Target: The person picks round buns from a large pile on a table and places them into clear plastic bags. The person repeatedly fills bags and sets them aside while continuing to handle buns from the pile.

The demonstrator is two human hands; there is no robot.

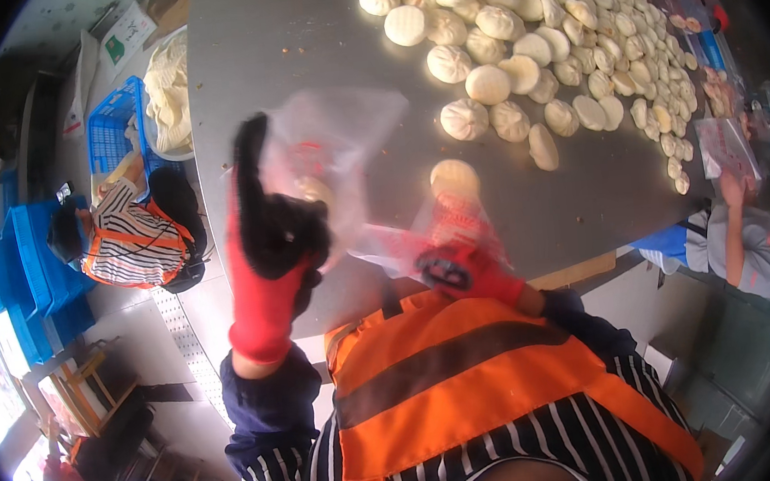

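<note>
My left hand (276, 230), in a red glove with black coating, is raised at the near left of the steel table. Its index finger points up, and the other fingers are bent at the edge of a clear plastic bag (346, 126) with red print. A pale bun (314, 190) shows blurred beside those fingers. My right hand (467, 267), also gloved, grips a red-printed plastic bag (456, 223) close to my orange apron. At that bag's far end lies a flat round bun (455, 176); whether it is inside cannot be told.
Many pleated steamed buns (521, 67) are spread over the steel table (249, 52) at the far right. Left of the table are a blue plastic basket (113, 127), a tub of pale dough or buns (167, 108) and a co-worker (138, 243). Another person (746, 233) handles a bag at right.
</note>
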